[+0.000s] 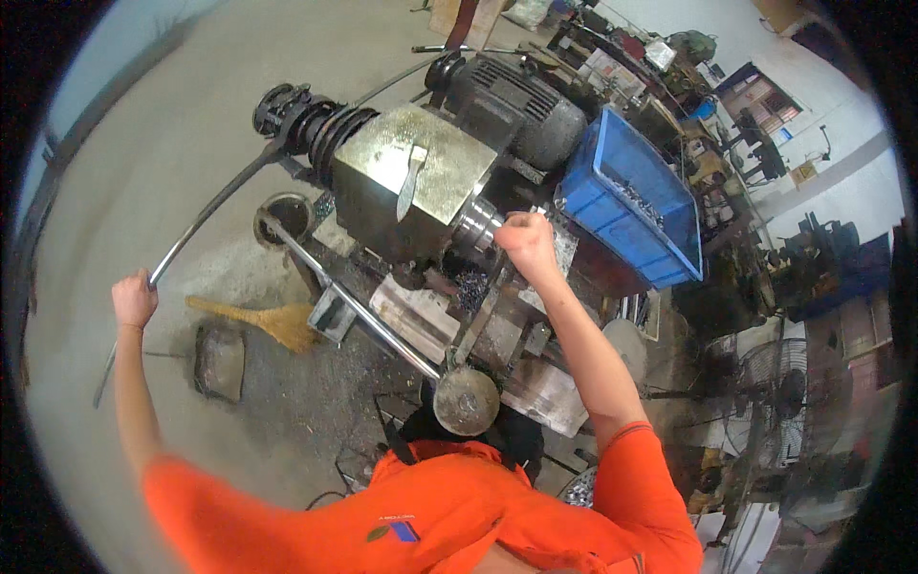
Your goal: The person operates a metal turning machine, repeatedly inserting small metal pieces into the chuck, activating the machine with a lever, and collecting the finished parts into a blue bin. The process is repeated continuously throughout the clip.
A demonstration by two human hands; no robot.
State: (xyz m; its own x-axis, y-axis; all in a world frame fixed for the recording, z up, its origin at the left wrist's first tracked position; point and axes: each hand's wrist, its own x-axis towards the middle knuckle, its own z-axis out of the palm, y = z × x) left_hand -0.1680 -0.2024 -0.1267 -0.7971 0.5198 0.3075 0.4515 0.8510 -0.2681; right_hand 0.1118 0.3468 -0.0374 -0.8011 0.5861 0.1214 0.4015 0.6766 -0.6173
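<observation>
Gripping the long bent lever bar [206, 215] with our left hand [132, 298], fist wrapped tight round it out over the floor at the machine's left. The bar runs up from our fist to the pulley end [301, 120] of the lathe-like machine [411, 177]. Our right hand [524, 241] is a closed fist at the spindle nose [475, 228], on the machine's right edge; we cannot tell what it clamps, if anything.

Containers: one blue plastic crate [636, 206], just beside the machine's right end, holding a layer of small grey metal pieces along its far wall. One round rusty tin [285, 215] on the floor at the machine's left front corner, contents not readable. One flat dustpan-like tray [221, 361] on the floor below it.

Counts: one dark ribbed motor [521, 103] behind the gearbox, one shiny straight rod [359, 308] sloping down to a round metal disc [466, 402], one straw broom [260, 319] on the floor, one standing fan [784, 392] at the right. Metal swarf [470, 285] sits on the bed under the spindle.
</observation>
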